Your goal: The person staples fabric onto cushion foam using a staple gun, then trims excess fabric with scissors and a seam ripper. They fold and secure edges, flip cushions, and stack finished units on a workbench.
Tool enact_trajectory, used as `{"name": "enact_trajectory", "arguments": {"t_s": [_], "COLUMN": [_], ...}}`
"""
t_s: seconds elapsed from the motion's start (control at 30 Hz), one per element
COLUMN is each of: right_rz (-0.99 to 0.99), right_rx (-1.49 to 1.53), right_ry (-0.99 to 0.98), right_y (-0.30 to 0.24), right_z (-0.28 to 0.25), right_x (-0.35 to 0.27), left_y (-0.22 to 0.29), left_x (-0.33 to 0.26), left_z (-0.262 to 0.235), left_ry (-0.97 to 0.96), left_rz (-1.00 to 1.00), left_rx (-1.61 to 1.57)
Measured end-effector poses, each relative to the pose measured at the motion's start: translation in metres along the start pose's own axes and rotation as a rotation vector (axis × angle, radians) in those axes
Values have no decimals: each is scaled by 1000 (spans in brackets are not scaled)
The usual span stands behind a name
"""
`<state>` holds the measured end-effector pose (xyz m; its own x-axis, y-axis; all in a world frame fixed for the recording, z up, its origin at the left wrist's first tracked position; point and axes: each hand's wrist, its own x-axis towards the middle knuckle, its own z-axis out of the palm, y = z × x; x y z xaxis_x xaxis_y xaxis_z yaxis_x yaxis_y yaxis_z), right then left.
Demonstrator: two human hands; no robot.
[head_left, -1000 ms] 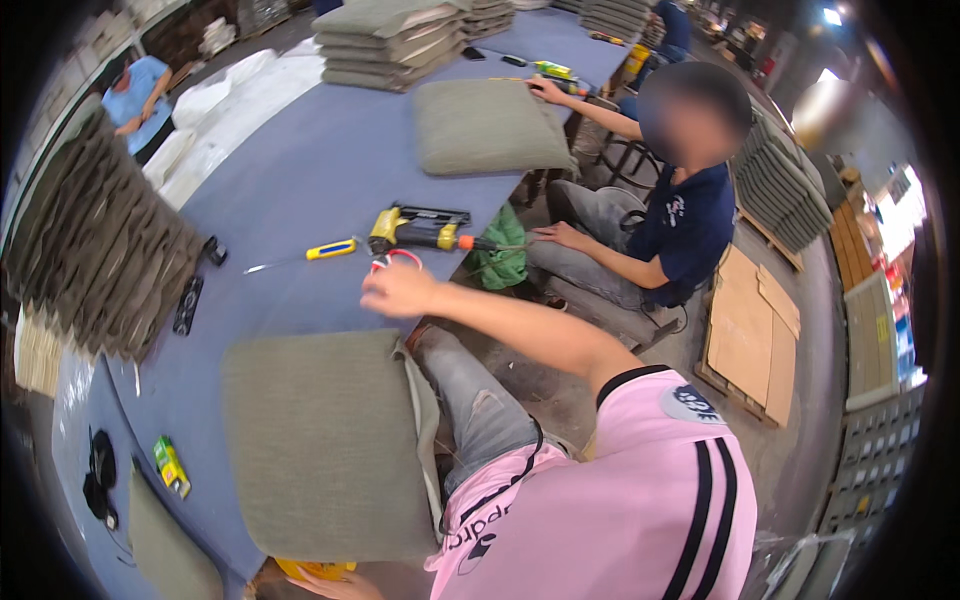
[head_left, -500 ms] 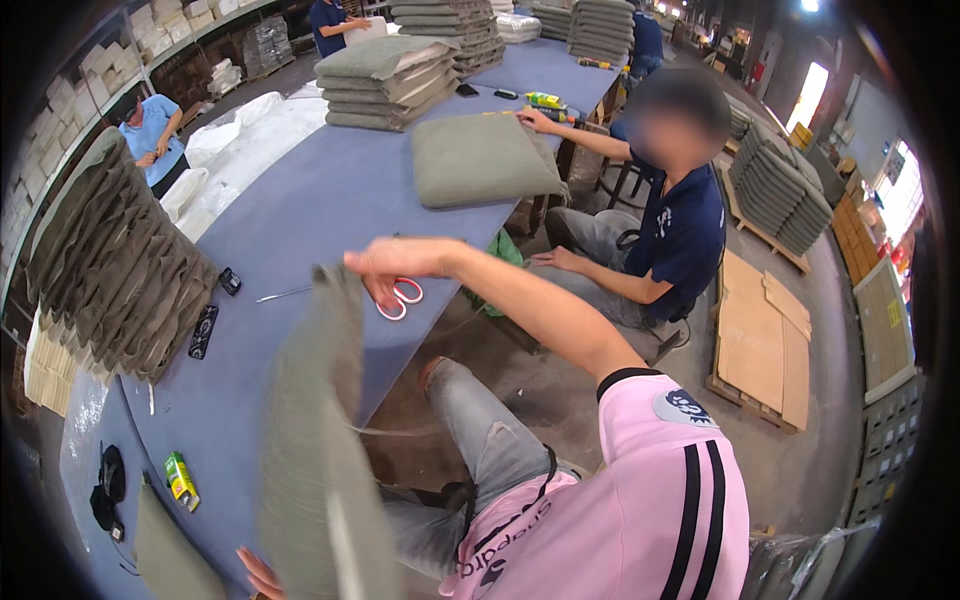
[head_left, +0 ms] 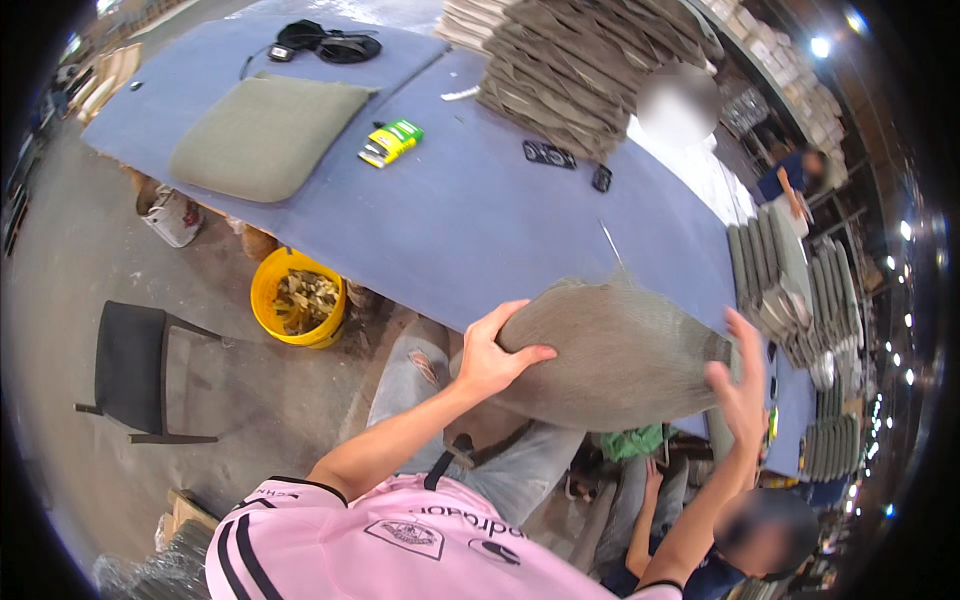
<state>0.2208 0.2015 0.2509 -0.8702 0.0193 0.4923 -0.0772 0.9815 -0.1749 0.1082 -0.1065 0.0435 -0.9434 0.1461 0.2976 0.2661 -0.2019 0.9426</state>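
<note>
A grey-green cushion (head_left: 610, 350) lies tilted over the table edge and my lap, bulging in the middle. My left hand (head_left: 495, 352) grips its left end, thumb on top and the fingers hidden behind the side. At the other end, my right hand (head_left: 738, 385) is spread open, with fingers apart, beside the cushion's narrow right edge. Whether its palm touches the fabric I cannot tell. Just beyond the cushion, a long thin needle-like tool (head_left: 611, 243) lies on the blue table (head_left: 460, 235).
Another cushion (head_left: 270, 135) lies on the table at left, near a yellow-green box (head_left: 391, 143). Tall stacked grey-green covers (head_left: 570, 80) stand at the back beside a black remote-like object (head_left: 549, 153). A yellow bucket (head_left: 297, 300) and black chair (head_left: 145, 370) are below left. A co-worker (head_left: 700, 540) sits at right.
My view has swung to the left. The cushion, upright with my right hand at its top, now lies flatter between both hands. The red-handled scissors are out of sight.
</note>
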Motion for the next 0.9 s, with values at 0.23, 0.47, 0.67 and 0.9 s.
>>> {"name": "enact_trajectory", "arguments": {"t_s": [0.23, 0.47, 0.67, 0.9], "right_rz": [142, 34, -59, -356], "right_rx": [93, 175, 71, 429], "right_ry": [245, 772, 685, -169], "right_y": [-3, -75, -104, -148], "right_z": [16, -39, -61, 2], "right_x": [8, 70, 103, 104], "left_y": [47, 100, 108, 33], "left_x": [4, 24, 61, 57], "left_z": [25, 14, 0, -36], "left_ry": [-51, 5, 15, -16], "left_rz": [176, 234, 411, 191], "left_rx": [49, -152, -192, -167]}}
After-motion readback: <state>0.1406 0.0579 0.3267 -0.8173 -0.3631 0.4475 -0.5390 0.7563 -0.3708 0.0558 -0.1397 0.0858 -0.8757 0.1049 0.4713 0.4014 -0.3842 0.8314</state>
